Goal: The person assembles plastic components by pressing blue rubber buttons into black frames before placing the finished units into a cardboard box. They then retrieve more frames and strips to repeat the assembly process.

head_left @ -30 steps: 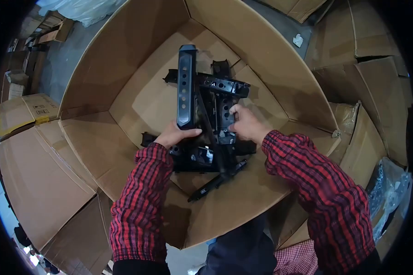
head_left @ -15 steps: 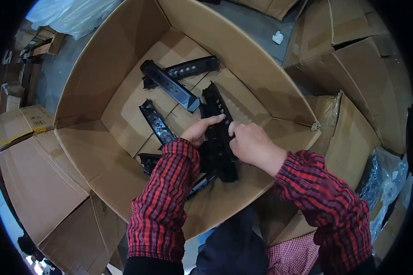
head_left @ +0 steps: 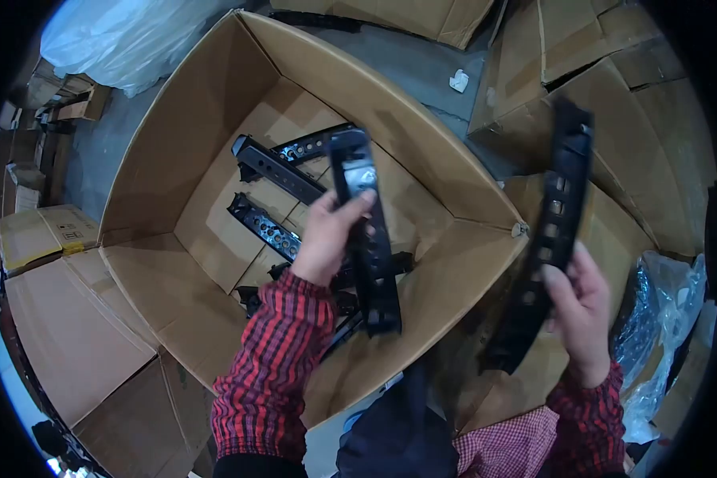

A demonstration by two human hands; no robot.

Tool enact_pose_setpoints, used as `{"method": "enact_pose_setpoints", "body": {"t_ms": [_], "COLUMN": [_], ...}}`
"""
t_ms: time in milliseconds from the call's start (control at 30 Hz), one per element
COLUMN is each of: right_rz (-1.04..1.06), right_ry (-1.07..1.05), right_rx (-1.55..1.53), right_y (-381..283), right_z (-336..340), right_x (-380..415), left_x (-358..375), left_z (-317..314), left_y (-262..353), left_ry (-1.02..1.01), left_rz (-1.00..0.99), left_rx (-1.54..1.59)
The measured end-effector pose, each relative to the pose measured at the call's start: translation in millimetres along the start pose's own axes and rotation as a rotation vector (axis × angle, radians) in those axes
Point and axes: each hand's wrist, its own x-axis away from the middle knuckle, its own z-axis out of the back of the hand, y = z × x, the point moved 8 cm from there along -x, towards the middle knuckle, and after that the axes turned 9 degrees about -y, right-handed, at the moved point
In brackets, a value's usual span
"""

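Note:
A long black channel-shaped part with a row of holes (head_left: 372, 263) is gripped in my left hand (head_left: 327, 233), over the inside of the cardboard box (head_left: 422, 191). Outside the box's right edge, my right hand (head_left: 579, 307) holds a second black perforated part (head_left: 554, 231), tilted, its upper end away from me. Several similar black parts lie in the box, among them a long bar (head_left: 283, 171) crossing over a perforated one (head_left: 315, 146), and another with round holes (head_left: 264, 228) left of my left hand. Parts lower in the box are partly hidden by my left hand and its part.
Closed cardboard boxes stand at the left (head_left: 72, 311) and the right (head_left: 605, 135). Clear plastic wrap (head_left: 657, 342) lies at the right, and a plastic bag (head_left: 123, 40) at the upper left. A crumpled white scrap (head_left: 459, 80) is on the floor.
Both hands were together over a black part inside the box. Now my right hand has moved right, out of the box, with one part, while my left hand has raised another.

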Motion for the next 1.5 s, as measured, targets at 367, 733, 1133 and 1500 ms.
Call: {"method": "enact_pose_setpoints", "body": {"t_ms": [367,733,1133,1500], "right_rz": [-0.126,-0.180,0.337,0.375], "right_ry": [0.673,0.436,-0.372,-0.385], "right_rx": [-0.579,-0.361,1.071,1.208], "right_y": [162.4,80.7,55.2,131.6], "right_z": [144.3,144.3,-256.3,-242.8], "right_x": [61.7,28.5,-306.1,-255.3], "left_x": [-117.3,-128.6,-94.2,-47.9], "left_z": [204.8,183.8,190.0,193.6], "left_y": [15.8,-6.7,-44.8,-62.0], "left_ry": [0.880,0.515,0.455,0.427], "left_rz": [-0.141,-0.030,-0.036,-0.072], "left_rx": [-0.551,0.146,0.091,0.218]}}
